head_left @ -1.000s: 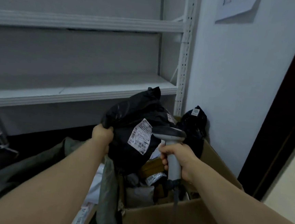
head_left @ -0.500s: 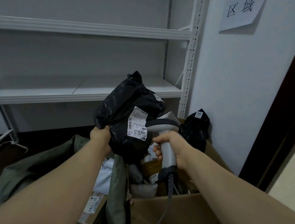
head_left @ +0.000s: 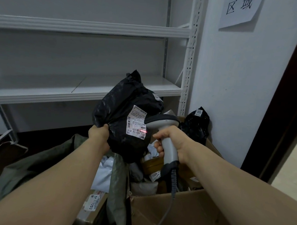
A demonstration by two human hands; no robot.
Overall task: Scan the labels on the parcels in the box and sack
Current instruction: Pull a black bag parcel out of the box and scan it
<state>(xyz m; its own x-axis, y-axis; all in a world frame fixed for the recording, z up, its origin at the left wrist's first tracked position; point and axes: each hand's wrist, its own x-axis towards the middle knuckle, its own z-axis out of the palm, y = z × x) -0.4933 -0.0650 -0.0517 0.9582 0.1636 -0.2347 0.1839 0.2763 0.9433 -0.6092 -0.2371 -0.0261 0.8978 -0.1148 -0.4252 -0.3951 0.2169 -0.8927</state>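
Note:
My left hand (head_left: 99,133) grips a black plastic parcel (head_left: 121,102) by its lower left and holds it up above the box and sack. A white label (head_left: 136,122) faces me on the parcel. My right hand (head_left: 170,141) grips the handle of a grey barcode scanner (head_left: 163,122), whose head points at the label from the right. A red laser line (head_left: 143,131) lies across the label's barcode. Below sit a cardboard box (head_left: 180,213) with several parcels inside and a green sack (head_left: 37,167) with more parcels.
White metal shelves (head_left: 85,87) stand behind the parcels. A second black parcel (head_left: 196,125) leans on the white wall at the box's far corner. A paper sign (head_left: 240,9) hangs on the wall. A dark door frame (head_left: 289,99) runs down the right.
The black parcel has risen and its label has turned more squarely toward the scanner. The scanner has come up close to it, and a red laser line now shows on the label.

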